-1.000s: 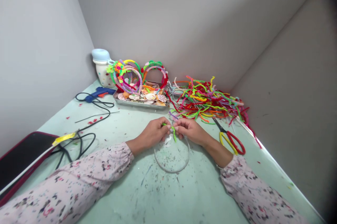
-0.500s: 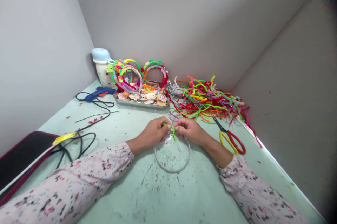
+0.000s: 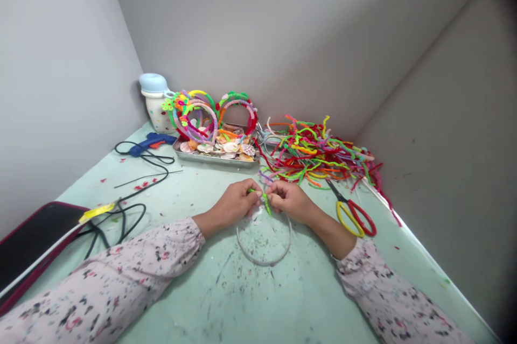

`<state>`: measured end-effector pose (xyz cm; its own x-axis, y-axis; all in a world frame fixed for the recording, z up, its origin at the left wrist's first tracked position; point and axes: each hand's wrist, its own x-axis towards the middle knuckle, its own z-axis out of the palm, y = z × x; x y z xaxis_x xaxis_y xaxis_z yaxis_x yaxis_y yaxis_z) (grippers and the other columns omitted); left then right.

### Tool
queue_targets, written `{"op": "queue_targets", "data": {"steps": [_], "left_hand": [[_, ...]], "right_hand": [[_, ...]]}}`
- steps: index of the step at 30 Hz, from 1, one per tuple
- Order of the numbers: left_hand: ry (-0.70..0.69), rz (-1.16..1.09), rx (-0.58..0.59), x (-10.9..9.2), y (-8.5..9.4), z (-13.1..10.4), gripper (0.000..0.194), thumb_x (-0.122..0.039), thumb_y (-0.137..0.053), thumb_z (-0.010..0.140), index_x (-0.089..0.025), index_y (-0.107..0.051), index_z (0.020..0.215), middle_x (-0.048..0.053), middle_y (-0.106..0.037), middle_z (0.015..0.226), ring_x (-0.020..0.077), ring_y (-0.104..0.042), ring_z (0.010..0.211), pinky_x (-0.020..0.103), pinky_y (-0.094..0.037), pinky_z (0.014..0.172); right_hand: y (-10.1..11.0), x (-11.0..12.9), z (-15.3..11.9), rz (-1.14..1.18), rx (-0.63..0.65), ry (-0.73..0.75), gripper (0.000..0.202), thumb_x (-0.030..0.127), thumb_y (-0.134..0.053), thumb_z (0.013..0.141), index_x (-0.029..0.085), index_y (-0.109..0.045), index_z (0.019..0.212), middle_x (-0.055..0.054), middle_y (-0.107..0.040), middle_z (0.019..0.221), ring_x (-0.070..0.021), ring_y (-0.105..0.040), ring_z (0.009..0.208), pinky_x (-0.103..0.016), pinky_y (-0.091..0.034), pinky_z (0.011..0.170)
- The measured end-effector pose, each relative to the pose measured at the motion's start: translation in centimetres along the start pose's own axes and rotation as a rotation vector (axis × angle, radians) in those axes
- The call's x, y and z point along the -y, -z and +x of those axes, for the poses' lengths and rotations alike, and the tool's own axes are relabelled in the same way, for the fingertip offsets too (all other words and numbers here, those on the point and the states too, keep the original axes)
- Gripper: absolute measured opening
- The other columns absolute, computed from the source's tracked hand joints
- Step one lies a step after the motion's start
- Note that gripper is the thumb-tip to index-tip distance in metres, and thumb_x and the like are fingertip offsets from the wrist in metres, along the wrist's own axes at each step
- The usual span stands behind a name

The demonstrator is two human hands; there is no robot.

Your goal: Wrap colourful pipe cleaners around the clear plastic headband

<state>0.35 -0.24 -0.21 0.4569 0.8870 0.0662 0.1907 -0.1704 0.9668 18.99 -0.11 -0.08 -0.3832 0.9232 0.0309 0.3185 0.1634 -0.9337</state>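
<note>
My left hand point(image 3: 242, 199) and my right hand point(image 3: 286, 196) meet at mid-table, fingertips pinched close together. Between them is a short bright green pipe cleaner point(image 3: 267, 204), bent, with one end hanging down; both hands appear closed on it. Directly beneath my fingers lies a thin grey headband point(image 3: 264, 264), its curve toward me and its upper ends partly hidden by my hands. A small whitish piece point(image 3: 257, 212) shows beside my left fingertips, too small to name.
A metal tray point(image 3: 214, 160) of shells carries several fuzzy headbands point(image 3: 208, 118). Right of it spreads a pipe cleaner heap point(image 3: 319, 153), with scissors point(image 3: 355, 217) in front. At left are a blue glue gun point(image 3: 151, 142), black cable point(image 3: 141, 215), lidded cup point(image 3: 155, 104) and dark case point(image 3: 34, 241).
Almost nothing differs. The green pipe cleaner's hanging end has shifted slightly between my fingertips; both hands stay in the same place.
</note>
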Motion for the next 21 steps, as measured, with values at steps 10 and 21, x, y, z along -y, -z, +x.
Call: {"op": "queue_targets", "data": {"steps": [10, 21], "left_hand": [[0.01, -0.005, 0.001, 0.04, 0.16, 0.09, 0.016, -0.03, -0.048, 0.082, -0.016, -0.055, 0.081, -0.003, -0.056, 0.059, 0.007, -0.047, 0.042, 0.017, -0.034, 0.042], [0.013, -0.025, 0.006, -0.02, 0.08, 0.0, 0.015, -0.03, -0.048, 0.082, -0.016, -0.054, 0.082, -0.003, -0.057, 0.061, 0.0067, -0.047, 0.042, 0.017, -0.035, 0.042]], "right_hand": [[-0.12, 0.04, -0.36, -0.265, -0.074, 0.124, 0.008, 0.019, -0.053, 0.075, 0.018, -0.059, 0.079, 0.003, -0.056, 0.057, -0.0093, -0.048, 0.049, -0.02, -0.036, 0.047], [0.15, 0.35, -0.65, -0.356, -0.089, 0.265, 0.008, 0.019, -0.053, 0.078, 0.016, -0.059, 0.082, 0.003, -0.056, 0.059, -0.008, -0.046, 0.049, -0.018, -0.036, 0.048]]}}
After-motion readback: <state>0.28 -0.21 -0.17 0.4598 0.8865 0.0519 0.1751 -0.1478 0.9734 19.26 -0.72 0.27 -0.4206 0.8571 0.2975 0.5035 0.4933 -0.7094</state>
